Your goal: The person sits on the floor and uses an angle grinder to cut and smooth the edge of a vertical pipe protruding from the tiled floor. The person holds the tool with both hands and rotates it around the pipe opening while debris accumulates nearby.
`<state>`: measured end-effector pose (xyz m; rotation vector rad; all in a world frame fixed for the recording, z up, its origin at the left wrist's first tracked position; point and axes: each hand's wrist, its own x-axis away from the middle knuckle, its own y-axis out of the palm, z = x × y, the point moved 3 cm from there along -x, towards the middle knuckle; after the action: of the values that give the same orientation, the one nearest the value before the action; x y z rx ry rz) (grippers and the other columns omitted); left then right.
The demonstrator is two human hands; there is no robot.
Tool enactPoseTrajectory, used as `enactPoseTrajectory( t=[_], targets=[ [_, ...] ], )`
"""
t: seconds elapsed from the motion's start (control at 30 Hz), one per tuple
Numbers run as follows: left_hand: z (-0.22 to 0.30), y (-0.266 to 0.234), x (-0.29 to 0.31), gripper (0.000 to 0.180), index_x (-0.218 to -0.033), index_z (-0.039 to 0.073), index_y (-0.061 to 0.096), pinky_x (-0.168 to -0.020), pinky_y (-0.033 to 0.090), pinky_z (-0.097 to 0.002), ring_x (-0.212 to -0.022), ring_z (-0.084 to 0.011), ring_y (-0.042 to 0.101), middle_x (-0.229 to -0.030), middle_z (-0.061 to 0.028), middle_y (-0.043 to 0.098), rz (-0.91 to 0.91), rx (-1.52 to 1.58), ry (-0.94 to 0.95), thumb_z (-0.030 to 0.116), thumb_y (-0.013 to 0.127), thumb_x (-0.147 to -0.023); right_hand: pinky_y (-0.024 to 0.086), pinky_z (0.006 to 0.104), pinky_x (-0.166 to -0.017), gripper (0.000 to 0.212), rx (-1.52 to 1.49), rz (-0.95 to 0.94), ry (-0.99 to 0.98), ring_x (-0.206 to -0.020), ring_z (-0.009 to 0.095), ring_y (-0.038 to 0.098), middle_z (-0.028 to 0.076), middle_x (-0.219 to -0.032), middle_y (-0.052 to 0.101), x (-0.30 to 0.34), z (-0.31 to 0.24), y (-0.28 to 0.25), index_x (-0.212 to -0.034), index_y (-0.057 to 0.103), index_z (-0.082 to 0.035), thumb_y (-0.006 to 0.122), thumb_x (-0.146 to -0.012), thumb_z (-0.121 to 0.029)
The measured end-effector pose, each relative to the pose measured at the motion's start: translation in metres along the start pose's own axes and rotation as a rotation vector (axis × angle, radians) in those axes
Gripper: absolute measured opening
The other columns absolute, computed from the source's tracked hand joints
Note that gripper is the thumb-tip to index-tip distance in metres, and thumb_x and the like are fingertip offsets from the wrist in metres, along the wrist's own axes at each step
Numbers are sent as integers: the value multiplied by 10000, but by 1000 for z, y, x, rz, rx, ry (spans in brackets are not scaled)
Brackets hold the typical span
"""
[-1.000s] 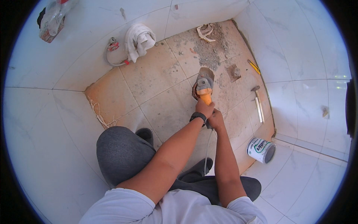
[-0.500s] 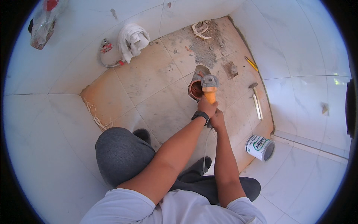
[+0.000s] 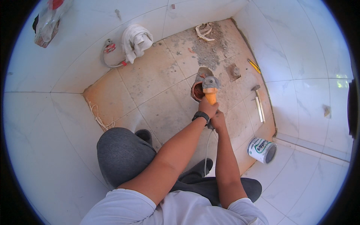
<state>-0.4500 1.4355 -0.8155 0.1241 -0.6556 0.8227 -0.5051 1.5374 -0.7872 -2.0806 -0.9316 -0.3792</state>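
Observation:
Both my hands grip an orange and grey angle grinder [image 3: 211,95] over the tiled floor. My left hand [image 3: 207,107], with a black watch at its wrist, is closed round the orange body just behind the grey head. Closed round the rear end is my right hand [image 3: 218,120], which hides most of that part. A pale cord [image 3: 206,152] runs back from the tool toward my feet. The grinder's head lies at the right edge of a reddish-brown pipe opening [image 3: 197,91] set in a broken hole in the floor. Its disc cannot be made out.
Grey rubble [image 3: 208,56] lies beyond the hole. At the right are a yellow cutter [image 3: 254,66], a hammer [image 3: 259,101] and a white bucket [image 3: 259,149] on its side. By the far wall sit a white cloth [image 3: 137,41] and a hose [image 3: 107,60]. White cord [image 3: 98,119] lies at left.
The view has shifted slightly, so the floor and walls sit a little lower in it. My hands keep the same hold on the angle grinder, beside the pipe opening.

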Motion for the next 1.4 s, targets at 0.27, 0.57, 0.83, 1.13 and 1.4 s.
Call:
enactPoseTrajectory(
  t=[0.27, 0.57, 0.83, 1.13, 1.4],
  targets=[
    [-2, -1, -3, 653, -1195, -37, 555, -932, 544, -471, -1104, -425, 679, -1158, -287, 692, 44, 37, 27, 397, 824, -789, 506, 329, -690, 434, -15, -12, 1, -782, 140, 622, 121, -897, 723, -2, -2, 1, -1067, 675, 112, 685, -907, -291],
    [4, -7, -3, 648, -1186, -32, 548, -928, 546, -477, -1095, -445, 676, -1141, -296, 693, 40, 21, -11, 397, 823, -786, 524, 338, -702, 474, 16, -38, -5, -806, 159, 653, 144, -942, 735, -6, -5, 1, -1104, 674, 113, 679, -911, -319],
    [7, -11, -4, 650, -1199, -36, 544, -926, 546, -484, -1092, -451, 673, -1144, -306, 686, 86, 42, -15, 386, 817, -787, 520, 332, -726, 438, -26, -76, -40, -832, 156, 647, 127, -970, 732, -15, -5, 6, -1108, 682, 98, 660, -938, -306],
    [10, -23, -9, 662, -1219, -54, 537, -939, 539, -476, -1107, -451, 665, -1157, -303, 682, 51, 8, 30, 383, 810, -803, 508, 340, -667, 423, -51, 2, -57, -761, 164, 637, 149, -863, 721, -10, -18, 13, -1020, 675, 109, 695, -880, -290],
    [13, -11, -4, 662, -1205, -56, 541, -941, 535, -477, -1101, -442, 669, -1144, -304, 682, -2, 65, -42, 392, 813, -800, 507, 343, -648, 422, -9, 20, -31, -738, 167, 639, 153, -841, 719, -7, -19, -3, -1012, 669, 113, 703, -865, -281]
  ],
)
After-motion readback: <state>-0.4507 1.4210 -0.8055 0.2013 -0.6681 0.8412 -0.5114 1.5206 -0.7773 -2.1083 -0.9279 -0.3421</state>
